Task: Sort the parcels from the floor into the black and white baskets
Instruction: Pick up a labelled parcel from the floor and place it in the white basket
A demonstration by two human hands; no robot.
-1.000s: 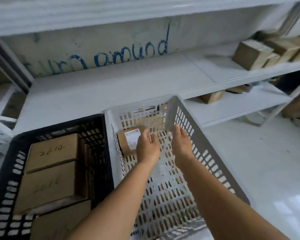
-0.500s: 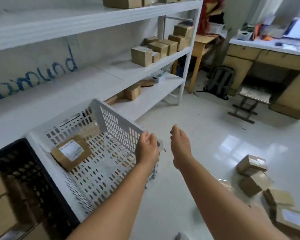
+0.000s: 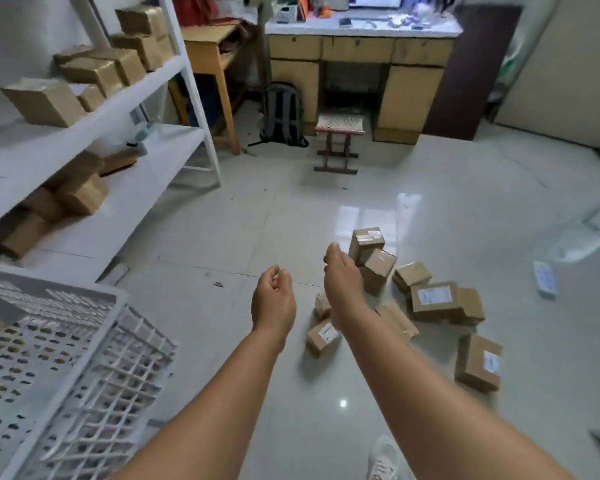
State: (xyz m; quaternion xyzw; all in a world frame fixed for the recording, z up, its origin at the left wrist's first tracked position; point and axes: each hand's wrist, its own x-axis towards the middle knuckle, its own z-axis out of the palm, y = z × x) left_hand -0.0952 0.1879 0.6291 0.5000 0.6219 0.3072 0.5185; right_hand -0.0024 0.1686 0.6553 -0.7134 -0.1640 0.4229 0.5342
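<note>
Cardboard parcel (image 3: 397,320) half behind R arm (image 3: 378,341)

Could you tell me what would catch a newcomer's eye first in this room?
A heap of brown parcels on the glossy floor, right of centre, with two empty hands, left hand and right hand, reaching toward it. The white basket fills the lower left, below white shelves holding more boxes.

Brown cardboard parcels (image 3: 430,299) with white labels are being shown on a glossy pale grey floor (image 3: 465,202); a white perforated basket (image 3: 66,358); white shelving (image 3: 118,98); a grey backpack (image 3: 281,114).
</note>
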